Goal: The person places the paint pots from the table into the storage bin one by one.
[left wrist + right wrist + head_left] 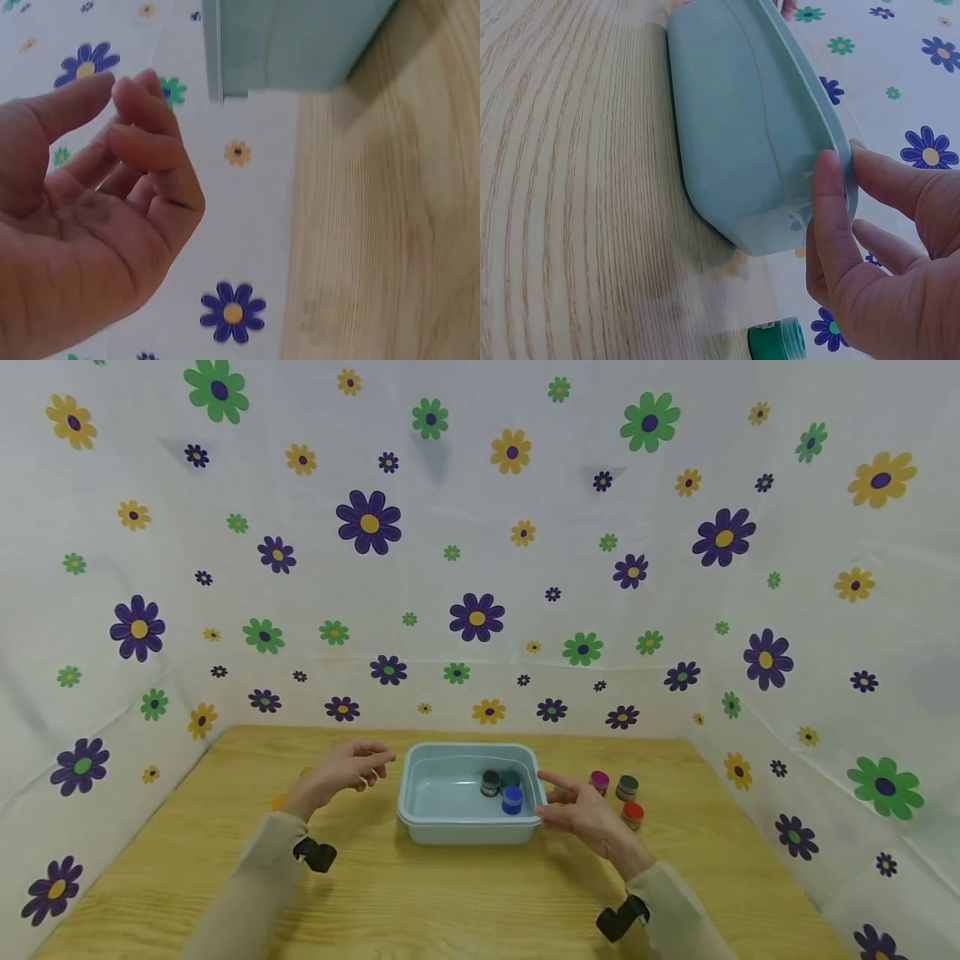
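Note:
A pale blue plastic basin (468, 835) stands on the wooden table. Inside it, toward the right end, are a black paint jar (490, 783), a dark teal jar (510, 778) and a blue jar (512, 801). My right hand (581, 817) pinches the rim at the basin's right end; in the right wrist view, thumb and fingers (831, 217) meet the rim near a corner. Left of the basin, apart from it, my left hand (348, 774) hovers with loosely curled fingers and nothing in them, as the left wrist view shows.
Right of the basin stand a magenta jar (599, 782), a dark green jar (627, 787) and a red jar (632, 814). A green jar (776, 341) lies close below my right hand. Something orange (279, 802) shows partly behind my left wrist. Flower-patterned cloth (480, 568) encloses the table (450, 902).

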`<state>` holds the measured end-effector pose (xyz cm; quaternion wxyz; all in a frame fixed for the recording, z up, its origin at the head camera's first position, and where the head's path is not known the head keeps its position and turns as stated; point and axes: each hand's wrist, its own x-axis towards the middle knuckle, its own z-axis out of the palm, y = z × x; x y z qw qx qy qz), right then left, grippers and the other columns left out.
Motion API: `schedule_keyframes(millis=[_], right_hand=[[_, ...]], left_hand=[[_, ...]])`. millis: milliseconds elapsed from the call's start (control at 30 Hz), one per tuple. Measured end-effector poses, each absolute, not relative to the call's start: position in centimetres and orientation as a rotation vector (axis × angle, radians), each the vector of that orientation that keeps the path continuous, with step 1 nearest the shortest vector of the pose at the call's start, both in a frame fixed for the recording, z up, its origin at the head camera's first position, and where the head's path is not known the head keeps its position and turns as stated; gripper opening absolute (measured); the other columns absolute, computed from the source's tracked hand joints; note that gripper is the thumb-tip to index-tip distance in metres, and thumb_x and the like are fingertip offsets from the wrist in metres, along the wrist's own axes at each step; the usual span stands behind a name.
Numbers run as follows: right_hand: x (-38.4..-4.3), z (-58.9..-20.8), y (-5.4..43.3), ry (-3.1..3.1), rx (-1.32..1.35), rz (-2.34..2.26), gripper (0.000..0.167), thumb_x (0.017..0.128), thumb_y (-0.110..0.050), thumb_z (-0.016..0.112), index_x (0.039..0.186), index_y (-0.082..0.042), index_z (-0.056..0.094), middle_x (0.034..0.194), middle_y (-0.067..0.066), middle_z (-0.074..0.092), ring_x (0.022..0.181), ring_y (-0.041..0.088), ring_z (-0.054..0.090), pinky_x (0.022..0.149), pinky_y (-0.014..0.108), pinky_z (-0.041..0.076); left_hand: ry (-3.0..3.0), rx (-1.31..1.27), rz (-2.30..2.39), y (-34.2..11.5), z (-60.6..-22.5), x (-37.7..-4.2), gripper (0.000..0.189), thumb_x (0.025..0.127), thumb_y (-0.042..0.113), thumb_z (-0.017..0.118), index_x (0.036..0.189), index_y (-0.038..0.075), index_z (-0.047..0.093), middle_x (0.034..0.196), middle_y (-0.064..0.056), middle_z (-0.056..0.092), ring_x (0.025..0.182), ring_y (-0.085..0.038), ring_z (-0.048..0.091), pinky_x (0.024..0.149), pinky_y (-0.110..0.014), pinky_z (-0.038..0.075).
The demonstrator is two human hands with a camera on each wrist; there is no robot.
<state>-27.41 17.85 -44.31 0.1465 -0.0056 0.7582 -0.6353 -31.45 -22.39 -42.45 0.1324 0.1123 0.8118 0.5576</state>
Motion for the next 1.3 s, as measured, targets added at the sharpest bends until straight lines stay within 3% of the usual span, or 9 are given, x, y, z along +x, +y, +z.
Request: schedule_keyframes(millis=[267,533,733,833,967,1200,1300], right_hand=[[-27.6,-44.3,17.7,2.156,-0.016,-1.854,0.071,0.083,-0.009,0.077,0.147,-0.014,0.045,0.118,0.02,0.053,0.088,0.021,0.066,0.089,0.041,0.057],[-27.2,-44.2,17.8,2.173,-0.002,-1.849,0.071,0.083,-0.01,0.077,0.147,-0.015,0.046,0.119,0.02,0.054,0.089,0.022,0.066,0.088,0.04,0.058],[-27.3,-44.0,17.8,2.152,-0.028,-1.846,0.072,0.084,-0.01,0.077,0.148,-0.014,0.044,0.119,0.02,0.053,0.089,0.022,0.066,0.084,0.035,0.059],[-27.3,-44.0,17.8,2.152,-0.033,-1.842,0.072,0.084,-0.01,0.076,0.148,-0.013,0.043,0.119,0.02,0.052,0.089,0.021,0.066,0.083,0.034,0.059],[-27.3,-44.0,17.9,2.152,-0.042,-1.836,0.071,0.085,-0.009,0.075,0.149,-0.013,0.043,0.12,0.021,0.051,0.09,0.021,0.066,0.085,0.035,0.059],[-27.4,-44.0,17.9,2.149,-0.029,-1.845,0.072,0.084,-0.009,0.076,0.148,-0.013,0.044,0.119,0.021,0.052,0.088,0.022,0.066,0.085,0.036,0.059],[-27.4,-44.1,17.9,2.141,-0.027,-1.849,0.072,0.084,-0.008,0.076,0.148,-0.013,0.044,0.119,0.021,0.053,0.088,0.022,0.066,0.086,0.037,0.058]], left_hand=[[2.38,0.341,1.56,-26.6,-42.8,-31.5,0.045,0.1,0.036,0.056,0.131,0.003,0.056,0.111,-0.02,0.064,0.084,-0.021,0.06,0.07,-0.031,0.052],[2.466,0.329,1.486,-29.4,-43.1,-31.5,0.046,0.098,0.034,0.059,0.13,0.002,0.056,0.117,-0.025,0.063,0.091,-0.024,0.064,0.075,-0.037,0.054],[2.612,0.286,1.353,-31.7,-43.4,-31.0,0.039,0.096,0.036,0.062,0.118,0.004,0.065,0.113,-0.018,0.065,0.097,-0.031,0.059,0.084,-0.045,0.052],[2.662,0.25,1.271,-32.8,-43.7,-30.9,0.041,0.094,0.04,0.064,0.116,0.005,0.068,0.113,-0.013,0.067,0.102,-0.029,0.057,0.088,-0.043,0.049],[2.661,0.222,1.221,-33.8,-43.8,-30.5,0.041,0.092,0.038,0.067,0.117,0.005,0.068,0.114,-0.011,0.068,0.1,-0.025,0.057,0.078,-0.035,0.047],[2.635,0.231,1.188,-34.7,-43.8,-29.8,0.036,0.091,0.027,0.07,0.117,0.002,0.066,0.1,-0.008,0.066,0.069,-0.018,0.046,0.056,-0.025,0.037],[2.622,0.183,1.164,-35.1,-44.2,-29.6,0.036,0.09,0.023,0.072,0.116,0.0,0.065,0.096,-0.006,0.065,0.063,-0.014,0.043,0.051,-0.023,0.034]])
